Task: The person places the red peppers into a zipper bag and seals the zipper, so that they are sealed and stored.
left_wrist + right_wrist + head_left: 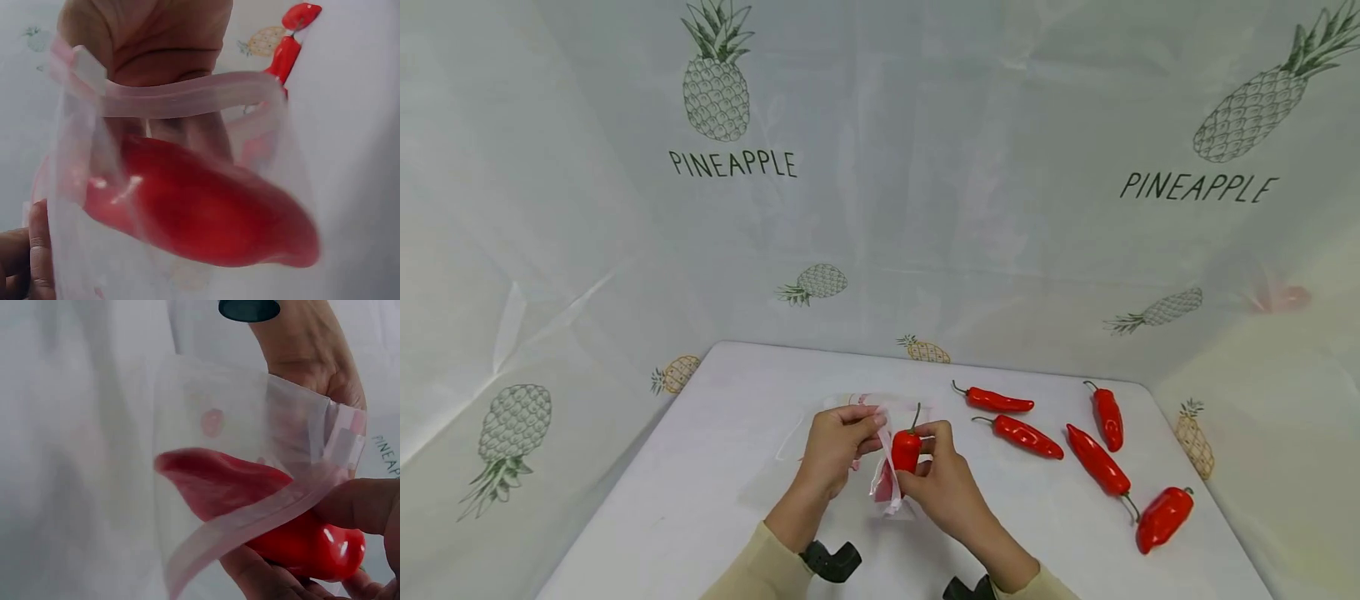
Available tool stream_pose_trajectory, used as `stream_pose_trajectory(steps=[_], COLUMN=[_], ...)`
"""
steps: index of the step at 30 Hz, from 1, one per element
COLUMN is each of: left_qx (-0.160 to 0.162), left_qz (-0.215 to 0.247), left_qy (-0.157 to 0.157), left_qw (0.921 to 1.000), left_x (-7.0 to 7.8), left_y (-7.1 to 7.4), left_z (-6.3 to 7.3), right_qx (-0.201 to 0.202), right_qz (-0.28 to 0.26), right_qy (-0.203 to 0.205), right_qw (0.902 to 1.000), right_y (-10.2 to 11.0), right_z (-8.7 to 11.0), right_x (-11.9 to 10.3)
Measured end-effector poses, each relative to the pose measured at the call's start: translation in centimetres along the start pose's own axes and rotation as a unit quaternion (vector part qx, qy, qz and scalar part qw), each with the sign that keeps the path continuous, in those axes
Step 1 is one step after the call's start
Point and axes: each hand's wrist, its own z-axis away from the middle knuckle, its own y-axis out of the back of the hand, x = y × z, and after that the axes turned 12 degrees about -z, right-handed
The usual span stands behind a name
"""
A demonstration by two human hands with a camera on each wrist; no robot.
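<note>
A red chili pepper [906,451] with a green stem is partly inside a clear zip bag [244,400] with a pinkish zip strip. My right hand [946,483] grips the pepper at its stem end, and its tip points into the bag in the right wrist view. With thumb and fingers, my left hand [835,442] pinches the bag's edge near the white slider [89,70]. The bag mouth stands apart around the pepper [212,206], whose stem end lies by the right fingers.
Several more red peppers lie to the right on the white table [700,492], among them a slim one [998,401] at the back and a stout one [1164,518] near the right edge. A pineapple-print sheet [940,208] hangs behind the table.
</note>
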Motion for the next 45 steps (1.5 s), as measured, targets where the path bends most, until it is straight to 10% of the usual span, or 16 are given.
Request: stream_pose_trajectory(steps=[18, 30, 45], left_qx=[-0.016, -0.047, -0.113], left_qz=[-0.032, -0.067, -0.114], left_qy=[-0.009, -0.008, -0.034], left_qw=[0.9993, 0.9966, 0.9864], left_x=[0.1, 0.1, 1.6], left_y=[0.3, -0.2, -1.0], left_z=[-0.3, 1.3, 1.9], right_qx=[-0.096, 0.071, 0.058], right_qz=[0.043, -0.029, 0.010], right_qy=[0.008, -0.043, -0.002], right_qw=[0.9944, 0.9961, 0.9982], right_y=[0.9, 0.8, 1.6], right_z=[-1.3, -2.1, -3.9], right_x=[0.9, 1.3, -1.6])
